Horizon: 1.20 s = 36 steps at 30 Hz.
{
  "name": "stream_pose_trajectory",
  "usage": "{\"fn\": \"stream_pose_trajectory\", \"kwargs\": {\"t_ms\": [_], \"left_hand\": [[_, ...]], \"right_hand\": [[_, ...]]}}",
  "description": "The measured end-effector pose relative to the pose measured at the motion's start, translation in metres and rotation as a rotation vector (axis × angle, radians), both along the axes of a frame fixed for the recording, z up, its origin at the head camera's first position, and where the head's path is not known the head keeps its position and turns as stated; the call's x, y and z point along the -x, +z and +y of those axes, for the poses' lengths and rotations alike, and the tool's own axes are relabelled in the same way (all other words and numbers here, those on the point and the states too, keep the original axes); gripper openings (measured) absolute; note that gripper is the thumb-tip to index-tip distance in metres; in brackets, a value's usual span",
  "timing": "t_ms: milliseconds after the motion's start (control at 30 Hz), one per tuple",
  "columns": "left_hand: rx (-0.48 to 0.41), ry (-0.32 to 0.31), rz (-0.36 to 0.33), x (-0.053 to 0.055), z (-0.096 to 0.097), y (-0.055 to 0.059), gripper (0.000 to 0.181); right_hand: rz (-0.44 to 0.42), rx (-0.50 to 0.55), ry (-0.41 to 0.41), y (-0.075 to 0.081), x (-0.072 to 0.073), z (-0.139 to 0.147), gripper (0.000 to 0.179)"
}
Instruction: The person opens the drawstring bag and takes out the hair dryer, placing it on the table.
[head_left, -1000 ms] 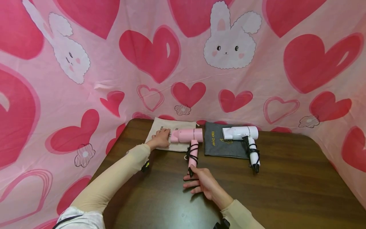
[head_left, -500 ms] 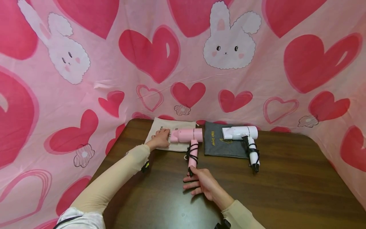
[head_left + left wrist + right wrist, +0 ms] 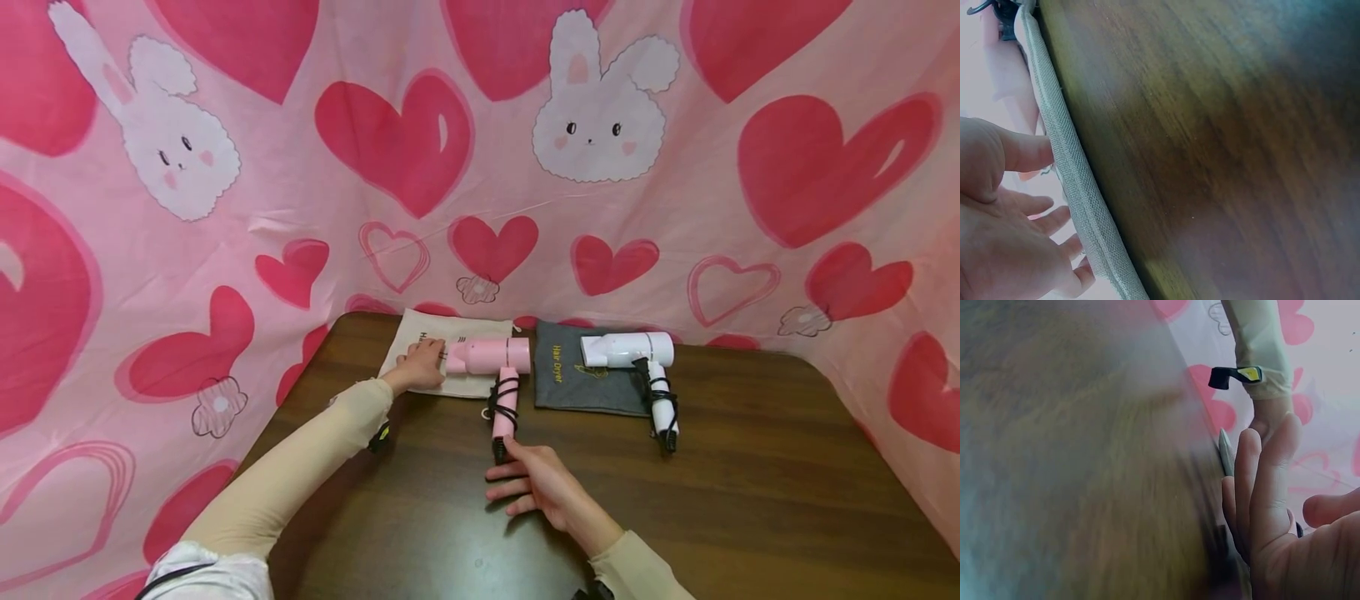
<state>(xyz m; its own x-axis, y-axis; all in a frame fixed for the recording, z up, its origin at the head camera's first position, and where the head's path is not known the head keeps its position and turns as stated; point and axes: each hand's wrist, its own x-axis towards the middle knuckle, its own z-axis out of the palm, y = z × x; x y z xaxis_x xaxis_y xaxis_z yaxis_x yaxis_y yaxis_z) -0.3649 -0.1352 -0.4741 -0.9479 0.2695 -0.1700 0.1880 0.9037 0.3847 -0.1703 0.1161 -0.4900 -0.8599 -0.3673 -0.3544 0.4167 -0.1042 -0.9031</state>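
Note:
A pink hair dryer (image 3: 489,356) lies across a cream cloth pouch (image 3: 405,333), its handle pointing toward me with a black cord wound round it. My left hand (image 3: 422,365) rests on the pouch beside the dryer's nozzle. In the left wrist view, the thumb of that hand (image 3: 997,237) meets the pouch's edge (image 3: 1072,156) and its fingers are spread. My right hand (image 3: 551,487) is just below the handle's end, thumb near the black plug (image 3: 499,450) and fingers extended. Whether the thumb touches the plug I cannot tell.
To the right, a white hair dryer (image 3: 628,349) with a wound black cord lies partly on a grey pouch (image 3: 551,392) lettered "Hair Dryer". Both pouches lie near the far edge of the brown wooden table (image 3: 750,483). Pink heart-patterned cloth (image 3: 510,192) hangs behind and at the sides.
My right hand has shifted slightly right and down, its thumb drawing back from the plug. The left hand and the pink hair dryer have stayed in place.

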Motion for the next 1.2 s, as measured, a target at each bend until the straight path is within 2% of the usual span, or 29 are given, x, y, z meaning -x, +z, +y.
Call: {"fn": "stream_pose_trajectory", "kwargs": {"t_ms": [200,367,600,767,867,1067,1200], "left_hand": [[-0.007,-0.009,0.003,0.002,-0.002,-0.002,0.076],[-0.034,-0.020,0.016,-0.004,-0.004,0.003,0.074],[-0.105,-0.057,0.117,-0.014,-0.012,0.005,0.063],[-0.117,-0.020,0.196,-0.018,-0.019,0.006,0.052],[-0.131,-0.032,0.234,-0.019,-0.021,0.009,0.048],[-0.152,-0.083,0.283,-0.019,-0.024,0.019,0.042],[-0.184,-0.084,0.306,-0.024,-0.021,0.030,0.042]], "right_hand": [[0.008,-0.024,-0.014,0.004,-0.003,0.013,0.067],[0.017,-0.032,-0.020,0.006,-0.004,0.028,0.067],[0.012,-0.042,-0.072,0.013,-0.003,0.053,0.067],[0.034,-0.061,-0.104,0.019,0.001,0.065,0.063],[0.049,-0.077,-0.154,0.022,0.004,0.070,0.059],[0.117,-0.122,-0.320,0.030,0.006,0.075,0.047],[0.158,-0.165,-0.343,0.041,0.009,0.089,0.048]]}}
